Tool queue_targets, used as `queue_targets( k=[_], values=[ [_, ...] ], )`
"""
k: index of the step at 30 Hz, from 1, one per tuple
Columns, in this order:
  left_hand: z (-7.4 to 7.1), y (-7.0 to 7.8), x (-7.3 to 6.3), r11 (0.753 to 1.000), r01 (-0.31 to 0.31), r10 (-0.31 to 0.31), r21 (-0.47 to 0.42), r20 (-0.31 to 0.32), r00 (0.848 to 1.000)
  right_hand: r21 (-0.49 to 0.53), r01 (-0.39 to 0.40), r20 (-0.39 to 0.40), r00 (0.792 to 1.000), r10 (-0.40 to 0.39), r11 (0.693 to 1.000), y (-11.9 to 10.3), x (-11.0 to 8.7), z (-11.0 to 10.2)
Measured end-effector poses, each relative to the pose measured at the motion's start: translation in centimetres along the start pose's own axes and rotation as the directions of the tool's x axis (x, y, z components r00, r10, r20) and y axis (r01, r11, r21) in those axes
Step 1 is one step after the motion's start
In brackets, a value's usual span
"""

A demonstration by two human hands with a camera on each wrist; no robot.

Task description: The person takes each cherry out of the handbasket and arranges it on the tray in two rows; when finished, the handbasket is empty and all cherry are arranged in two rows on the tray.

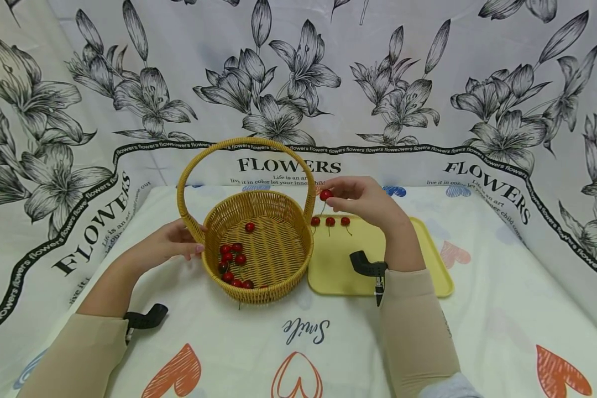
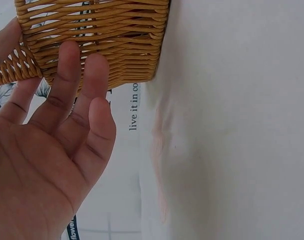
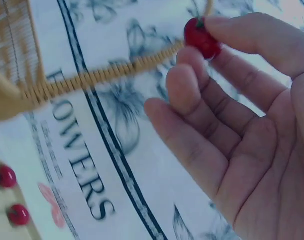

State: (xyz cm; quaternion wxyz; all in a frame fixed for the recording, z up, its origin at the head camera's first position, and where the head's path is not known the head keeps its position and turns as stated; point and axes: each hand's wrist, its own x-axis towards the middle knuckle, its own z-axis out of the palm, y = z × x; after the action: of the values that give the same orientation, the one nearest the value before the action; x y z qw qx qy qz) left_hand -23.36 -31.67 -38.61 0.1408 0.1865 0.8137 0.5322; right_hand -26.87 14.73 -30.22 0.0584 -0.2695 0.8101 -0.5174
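The held cherry [image 1: 325, 195] is up in the air, just R of the basket handle [image 1: 246, 142] & over the tray's far L corner, stem hanging down. R hand [image 1: 365, 202] pinches it btwn thumb & fingertips, grip narrow; other fingers loosely bent, per the R wrist view. Handle's R leg is v. near those fingertips, so it's tight on that side; more room lies to the R, over the tray.

Below, three cherries [image 1: 330, 221] sit in a row along the far edge of the yellow tray [image 1: 338, 282], in its L part. A broad stretch of plain yellow runs from the row to the near edge. Tray's L edge is right up by the wicker basket [image 1: 302, 276], partly hidden by it.

Inside the basket, a cluster of cherries [image 1: 240, 260] is bunched near the L & near wall; a lone cherry [image 1: 249, 227] lies farther back, w/ woven floor showing to the R.

L hand [image 1: 166, 243] holds the basket at its L rim, thumb & index about the handle's foot, remaining fingers loose & spread.

White tablecloth [image 1: 229, 331] spreads from the basket's near edge toward the person, "Smile" lettering [image 1: 305, 331] on it. Flowered backdrop [image 1: 393, 166] rises behind.
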Motion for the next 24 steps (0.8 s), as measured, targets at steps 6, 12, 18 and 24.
queue_targets(
  k=[6,12,18,24],
  values=[
    [-0.1,-0.2,0.0,1.000,0.003,-0.003,-0.001,0.006,1.000,-0.065,-0.062,-0.077,0.995,0.057,0.996,2.0,-0.6,-2.1],
    [-0.3,-0.3,0.0,1.000,0.016,-0.016,-0.012,0.010,1.000,-0.135,-0.135,-0.101,0.987,0.122,0.982,4.3,-0.9,-3.6],
    [-0.1,-0.1,-0.1,0.999,0.017,-0.017,-0.031,0.003,1.000,-0.215,-0.294,-0.133,0.954,0.270,0.931,6.8,-0.8,-4.1],
    [0.1,0.1,-0.1,0.999,0.011,-0.011,-0.039,0.004,1.000,-0.259,-0.365,-0.160,0.929,0.333,0.894,9.4,-0.6,-3.6]
  ],
)
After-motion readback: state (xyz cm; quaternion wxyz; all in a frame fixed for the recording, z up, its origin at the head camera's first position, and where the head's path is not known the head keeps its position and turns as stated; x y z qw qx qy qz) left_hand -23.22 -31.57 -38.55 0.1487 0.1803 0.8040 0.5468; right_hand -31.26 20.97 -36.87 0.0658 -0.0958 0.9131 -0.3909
